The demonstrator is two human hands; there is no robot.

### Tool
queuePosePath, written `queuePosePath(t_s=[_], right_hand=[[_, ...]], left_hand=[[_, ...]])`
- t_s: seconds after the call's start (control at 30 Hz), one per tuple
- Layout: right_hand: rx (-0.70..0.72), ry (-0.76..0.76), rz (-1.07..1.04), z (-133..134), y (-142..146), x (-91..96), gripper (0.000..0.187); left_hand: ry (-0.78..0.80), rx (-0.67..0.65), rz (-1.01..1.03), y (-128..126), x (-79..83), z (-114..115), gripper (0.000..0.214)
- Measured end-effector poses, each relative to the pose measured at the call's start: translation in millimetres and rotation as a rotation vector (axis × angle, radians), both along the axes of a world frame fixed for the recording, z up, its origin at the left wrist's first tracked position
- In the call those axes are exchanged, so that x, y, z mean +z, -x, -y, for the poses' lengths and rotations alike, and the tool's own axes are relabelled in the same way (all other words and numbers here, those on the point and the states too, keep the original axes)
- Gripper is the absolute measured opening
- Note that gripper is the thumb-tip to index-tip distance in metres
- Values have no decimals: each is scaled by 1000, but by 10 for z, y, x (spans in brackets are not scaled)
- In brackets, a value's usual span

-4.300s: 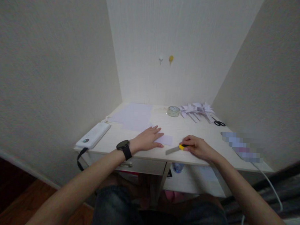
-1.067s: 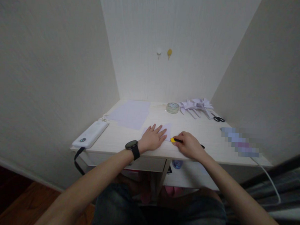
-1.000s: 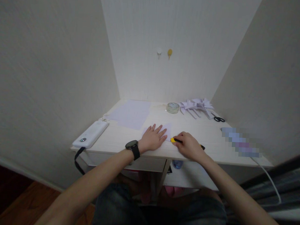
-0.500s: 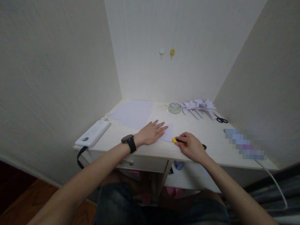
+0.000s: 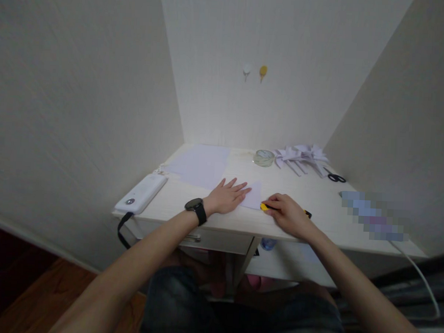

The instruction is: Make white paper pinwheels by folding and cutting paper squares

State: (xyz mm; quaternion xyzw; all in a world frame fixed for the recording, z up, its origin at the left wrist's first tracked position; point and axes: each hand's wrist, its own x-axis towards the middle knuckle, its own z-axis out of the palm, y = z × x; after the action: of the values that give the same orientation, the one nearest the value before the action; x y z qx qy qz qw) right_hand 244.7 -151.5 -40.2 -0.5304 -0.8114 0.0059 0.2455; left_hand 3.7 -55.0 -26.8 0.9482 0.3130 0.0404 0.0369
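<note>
Flat on a small piece of white paper (image 5: pixel 253 196) lies my left hand (image 5: pixel 228 196), its fingers spread over the paper's left part. A dark watch is on that wrist. My right hand (image 5: pixel 286 216) is closed around a yellow and black utility knife (image 5: pixel 265 206), whose front end is at the paper's lower right corner. The knife's black tail end sticks out behind the hand. Whether the blade touches the paper is too small to tell. Larger white sheets (image 5: pixel 203 165) lie beyond my left hand on the white desk (image 5: pixel 219 225).
At the back right are a roll of clear tape (image 5: pixel 263 158), several folded paper pinwheels (image 5: pixel 299 156) and black-handled scissors (image 5: pixel 336 178). A white device with a black strap (image 5: pixel 142 193) sits at the left edge. A blurred-out object (image 5: pixel 372 216) with a cable lies at the right.
The view has shifted slightly, so the whole scene sits a little further right. Both hands keep nearly the same places on the paper and the knife.
</note>
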Motion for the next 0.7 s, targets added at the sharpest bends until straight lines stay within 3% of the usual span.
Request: queuePosePath(t_s=[0.33, 0.53, 0.7], right_hand=[[86, -16, -25, -160, -113, -19, 28], [187, 121, -34, -185, -188, 120, 29], [136, 237, -40, -139, -281, 221, 27]], left_hand=[[15, -7, -1, 7, -3, -17, 57], [22, -13, 16, 8, -8, -15, 57], [-13, -17, 78, 14, -4, 10, 59]])
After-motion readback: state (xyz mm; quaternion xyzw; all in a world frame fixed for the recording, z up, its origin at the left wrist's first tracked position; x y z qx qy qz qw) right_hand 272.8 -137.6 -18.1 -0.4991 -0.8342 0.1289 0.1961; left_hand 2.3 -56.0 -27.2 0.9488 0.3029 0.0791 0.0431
